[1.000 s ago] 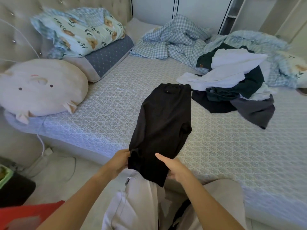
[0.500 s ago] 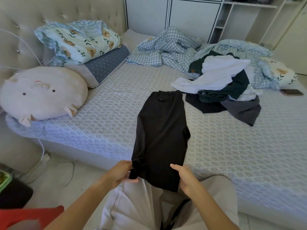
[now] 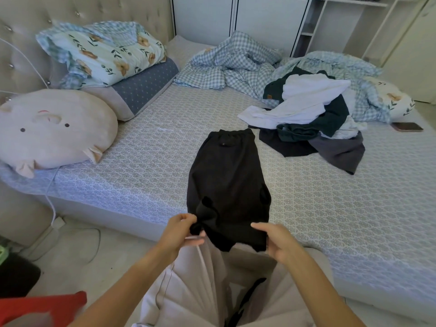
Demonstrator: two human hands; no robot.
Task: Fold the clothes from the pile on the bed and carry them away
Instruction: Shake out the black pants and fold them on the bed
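Black shorts (image 3: 227, 185) flat on patterned bed (image 3: 330, 208), hem over near edge, pinched by left hand (image 3: 181, 232) and right hand (image 3: 276, 241), clothes pile (image 3: 311, 119) beyond, white cupboards (image 3: 236, 17) behind

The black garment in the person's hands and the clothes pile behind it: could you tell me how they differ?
The black garment lies spread flat and lengthwise; the clothes pile is a crumpled heap. The garment is one black piece, the pile mixes white, dark green and grey. The left hand and right hand grip the garment's near edge; nothing touches the pile. Both rest on the bed.
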